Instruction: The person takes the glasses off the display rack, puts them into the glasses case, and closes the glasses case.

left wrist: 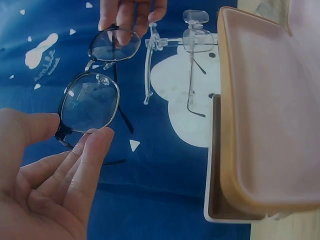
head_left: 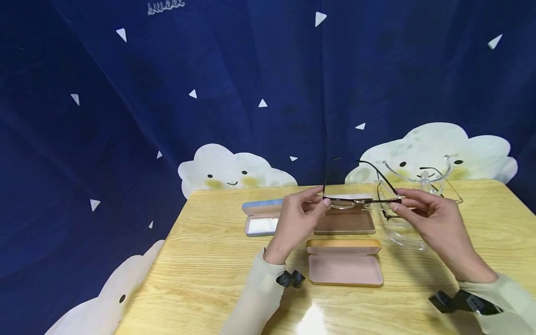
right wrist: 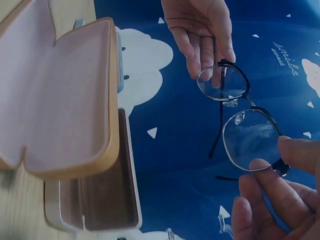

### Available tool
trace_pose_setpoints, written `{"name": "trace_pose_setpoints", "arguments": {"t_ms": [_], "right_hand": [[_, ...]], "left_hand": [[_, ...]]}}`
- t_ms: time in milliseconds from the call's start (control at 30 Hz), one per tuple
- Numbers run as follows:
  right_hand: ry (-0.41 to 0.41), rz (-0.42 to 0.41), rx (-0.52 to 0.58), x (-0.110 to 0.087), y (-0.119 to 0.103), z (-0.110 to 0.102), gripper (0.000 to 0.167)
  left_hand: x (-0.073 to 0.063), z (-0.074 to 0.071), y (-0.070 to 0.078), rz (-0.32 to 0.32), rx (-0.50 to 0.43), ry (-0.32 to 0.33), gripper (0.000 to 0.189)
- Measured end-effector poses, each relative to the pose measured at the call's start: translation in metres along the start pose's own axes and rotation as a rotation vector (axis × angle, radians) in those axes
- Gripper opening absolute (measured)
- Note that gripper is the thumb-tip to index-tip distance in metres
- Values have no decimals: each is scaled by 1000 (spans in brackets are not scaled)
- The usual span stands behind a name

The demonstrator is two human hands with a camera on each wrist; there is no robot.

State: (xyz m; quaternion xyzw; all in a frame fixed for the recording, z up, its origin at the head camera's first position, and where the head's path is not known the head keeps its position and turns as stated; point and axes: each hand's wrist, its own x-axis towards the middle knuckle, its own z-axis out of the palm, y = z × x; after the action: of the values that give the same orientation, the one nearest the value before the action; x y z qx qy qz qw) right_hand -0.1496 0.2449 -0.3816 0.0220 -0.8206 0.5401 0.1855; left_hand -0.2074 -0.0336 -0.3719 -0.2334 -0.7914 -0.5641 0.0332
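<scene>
Glasses [head_left: 360,201] held in the air above the open brown case [head_left: 344,221], temples unfolded (pointing away from the person). Left hand [head_left: 298,218] pinches the frame's left end; right hand [head_left: 431,215] pinches its right end. Clear stand [head_left: 418,179] right of the brown case; open pink case [head_left: 345,263] just in front of it

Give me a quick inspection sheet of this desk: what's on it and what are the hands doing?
Surface: wooden table, pale grain.
Job's things: dark-rimmed glasses held up over the table, temples open.
Clutter: open pink case; open brown-lined case behind it; open blue case to the left; clear display stand with another thin pair.
Hands: left hand pinches one end of the frame, right hand the other.
Cables: nothing seen.
Surroundings: navy cloud-print backdrop.
</scene>
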Motion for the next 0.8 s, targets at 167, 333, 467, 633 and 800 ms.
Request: {"name": "trace_pose_setpoints", "arguments": {"t_ms": [167,333,467,633,800], "right_hand": [[-11,-32,-4,3,-6,12,43],[-33,-50,-38,4,-7,20,45],[-52,-36,-66,3,-6,21,46],[-61,-44,-79,2,-7,21,46],[-66,-38,-85,1,-8,20,45]], "left_hand": [[-6,-9,-6,-22,2,17,43],[-11,-15,-11,-48,10,28,42],[-14,-17,-13,-66,24,31,42],[-17,-20,-11,-72,18,40,42],[-17,-21,-10,-58,13,41,41]]}}
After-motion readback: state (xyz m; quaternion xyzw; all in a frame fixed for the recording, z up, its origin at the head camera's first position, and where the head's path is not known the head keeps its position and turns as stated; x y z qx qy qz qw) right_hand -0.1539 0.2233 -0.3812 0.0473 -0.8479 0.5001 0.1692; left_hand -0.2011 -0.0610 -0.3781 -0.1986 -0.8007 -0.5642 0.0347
